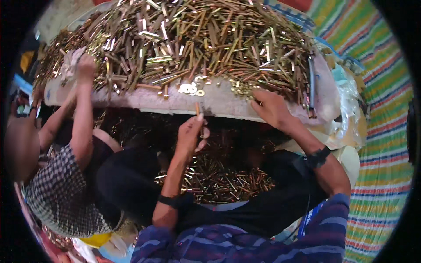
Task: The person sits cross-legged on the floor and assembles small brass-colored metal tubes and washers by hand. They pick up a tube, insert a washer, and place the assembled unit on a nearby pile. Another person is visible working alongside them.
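Note:
My left hand (190, 135) is closed around a slim copper-gold bolt (198, 108), its end pointing up past my thumb. It hangs just off the near edge of a cloth-covered work surface (175, 101). On that edge, ahead of the bolt, lies a small heap of shiny flat washers (189, 88). My right hand (272, 108) reaches to a scatter of small brass nuts (242, 87); its fingers are curled together at the heap's right side, and whatever is between the fingertips is too small to make out.
A large mound of metal bolts and sleeves (206, 39) covers the surface. More metal pieces (219, 177) lie in the hollow between my knees. At the left, another person's arm (83, 105) reaches to the mound. Clear plastic (349, 103) and a striped sheet (379, 144) are at the right.

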### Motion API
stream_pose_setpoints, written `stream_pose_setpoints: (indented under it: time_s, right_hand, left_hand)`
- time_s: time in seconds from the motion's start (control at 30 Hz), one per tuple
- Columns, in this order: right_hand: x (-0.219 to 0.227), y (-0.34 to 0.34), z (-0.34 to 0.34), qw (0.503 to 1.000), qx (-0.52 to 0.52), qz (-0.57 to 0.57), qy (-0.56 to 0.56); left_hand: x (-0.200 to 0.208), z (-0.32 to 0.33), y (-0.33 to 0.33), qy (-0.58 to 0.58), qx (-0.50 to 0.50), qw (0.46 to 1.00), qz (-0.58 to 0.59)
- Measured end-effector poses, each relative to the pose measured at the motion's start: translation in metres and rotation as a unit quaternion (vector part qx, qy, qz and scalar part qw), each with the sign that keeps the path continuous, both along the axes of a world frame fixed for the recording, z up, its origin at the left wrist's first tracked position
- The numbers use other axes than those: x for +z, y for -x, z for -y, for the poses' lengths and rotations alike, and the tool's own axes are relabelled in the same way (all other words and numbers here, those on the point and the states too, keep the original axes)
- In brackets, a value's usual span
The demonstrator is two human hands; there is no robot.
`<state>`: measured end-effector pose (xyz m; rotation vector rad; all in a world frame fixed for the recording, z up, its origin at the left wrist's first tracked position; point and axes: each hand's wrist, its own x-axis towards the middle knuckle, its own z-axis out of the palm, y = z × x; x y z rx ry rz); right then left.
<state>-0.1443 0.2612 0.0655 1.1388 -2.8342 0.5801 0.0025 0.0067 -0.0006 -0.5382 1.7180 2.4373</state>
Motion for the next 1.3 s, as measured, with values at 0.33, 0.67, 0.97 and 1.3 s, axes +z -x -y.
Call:
stream_pose_setpoints:
  time_s: [0.33,0.67,0.97,1.3]
  right_hand:
    - [-0.017,0.005,0.124,0.997,0.027,0.075,0.018]
    - [-0.033,0.010,0.141,0.993,-0.047,0.093,0.055]
    - [0.012,-0.008,0.095,0.923,-0.042,0.347,0.162]
    - [0.018,-0.048,0.048,0.819,-0.057,0.508,0.259]
  left_hand:
    - [-0.014,0.012,0.001,0.030,0.025,0.999,0.000]
    - [-0.010,0.013,-0.001,0.044,0.031,0.999,0.008]
    - [0.003,0.006,-0.011,0.070,-0.048,0.996,-0.011]
    - [0.009,-0.006,-0.018,0.151,-0.120,0.977,-0.086]
